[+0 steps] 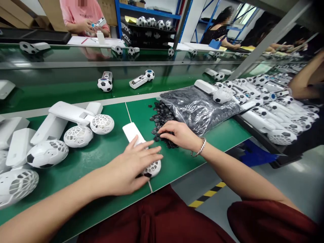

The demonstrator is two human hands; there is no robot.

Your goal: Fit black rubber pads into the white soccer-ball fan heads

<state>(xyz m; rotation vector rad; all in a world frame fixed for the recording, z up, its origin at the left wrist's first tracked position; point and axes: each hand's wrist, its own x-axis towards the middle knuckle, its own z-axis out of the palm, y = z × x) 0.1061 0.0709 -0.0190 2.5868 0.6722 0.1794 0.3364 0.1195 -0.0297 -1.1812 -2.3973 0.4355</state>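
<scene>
My left hand (135,165) lies with spread fingers over a white device (131,132) whose round end has an open lattice and a black patch; the palm hides part of it. At the pile of small black pieces (162,114), my right hand (177,134) has thumb and index finger pinched at the pile's edge; what is between the fingertips is too small to make out. Behind that hand, a clear plastic bag (199,108) of black pieces lies beside the pile.
Several white devices with lattice ball ends (78,135) lie at the left. A black tray (253,128) packed with football-patterned devices stands at the right. Beyond is a green conveyor (76,77) carrying devices; people sit across it, and another person's arm shows far right.
</scene>
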